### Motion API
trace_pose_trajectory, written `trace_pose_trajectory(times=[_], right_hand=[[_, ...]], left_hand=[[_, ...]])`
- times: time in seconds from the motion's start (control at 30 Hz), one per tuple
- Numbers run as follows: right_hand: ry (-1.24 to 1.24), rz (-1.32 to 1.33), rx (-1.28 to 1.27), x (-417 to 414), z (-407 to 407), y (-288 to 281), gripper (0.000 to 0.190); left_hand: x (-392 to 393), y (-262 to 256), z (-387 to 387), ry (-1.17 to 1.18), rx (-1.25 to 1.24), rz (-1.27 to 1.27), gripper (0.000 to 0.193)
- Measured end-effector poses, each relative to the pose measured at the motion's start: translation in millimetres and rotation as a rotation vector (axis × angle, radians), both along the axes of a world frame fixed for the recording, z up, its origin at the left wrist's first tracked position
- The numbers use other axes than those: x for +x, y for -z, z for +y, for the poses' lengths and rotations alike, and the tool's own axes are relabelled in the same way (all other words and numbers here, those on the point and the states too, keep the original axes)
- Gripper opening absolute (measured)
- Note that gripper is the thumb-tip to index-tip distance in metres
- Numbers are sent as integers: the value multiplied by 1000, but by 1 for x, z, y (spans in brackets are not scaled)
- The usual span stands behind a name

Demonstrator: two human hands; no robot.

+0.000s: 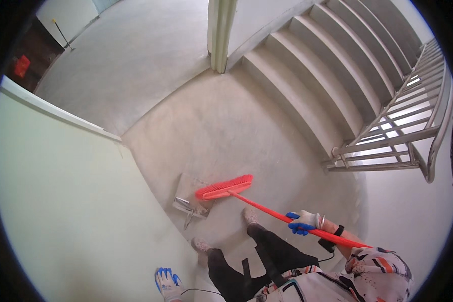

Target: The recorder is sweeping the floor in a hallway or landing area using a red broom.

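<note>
My right hand (303, 222), in a white glove with blue coated fingers, grips the red handle of a push broom (226, 187). The broom's red bristle head rests over the open part of a metal dustpan (182, 185) on the concrete floor, in front of my feet. The dustpan's wire handle lies on its near side. My left hand (167, 281), in a matching glove, is at the bottom left with its fingers spread, against or near the pale green wall; touch cannot be told. It holds nothing.
Concrete stairs (298, 83) with a metal railing (392, 139) rise at the upper right. A pale green wall (68, 196) stands on the left. A door post (221, 37) is at the top centre. In the far room, a long-handled tool (62, 34) leans on the wall.
</note>
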State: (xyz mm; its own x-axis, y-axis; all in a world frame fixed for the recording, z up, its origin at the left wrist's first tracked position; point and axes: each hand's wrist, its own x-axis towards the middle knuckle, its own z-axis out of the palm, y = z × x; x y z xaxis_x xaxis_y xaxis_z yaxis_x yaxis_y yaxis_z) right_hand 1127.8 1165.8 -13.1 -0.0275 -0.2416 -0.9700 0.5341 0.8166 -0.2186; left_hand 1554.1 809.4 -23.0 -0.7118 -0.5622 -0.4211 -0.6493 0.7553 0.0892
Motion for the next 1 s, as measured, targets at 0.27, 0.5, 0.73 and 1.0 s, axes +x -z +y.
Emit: trace_pose_trajectory(times=[0.27,0.5,0.73,1.0], right_hand=[[147,168,-36,-60,-21,-48,43],[77,364,-47,-66,-54,-89,17],[-199,574,-220,-181,-98,-23,16],[50,616,-180,-283,-182,156,16]], left_hand=[[13,12,-4,111,-54,193,33],[48,23,36,41,-60,295,30],[103,-36,134,-248,47,141,27],[97,-62,178,-315,147,-86,23]])
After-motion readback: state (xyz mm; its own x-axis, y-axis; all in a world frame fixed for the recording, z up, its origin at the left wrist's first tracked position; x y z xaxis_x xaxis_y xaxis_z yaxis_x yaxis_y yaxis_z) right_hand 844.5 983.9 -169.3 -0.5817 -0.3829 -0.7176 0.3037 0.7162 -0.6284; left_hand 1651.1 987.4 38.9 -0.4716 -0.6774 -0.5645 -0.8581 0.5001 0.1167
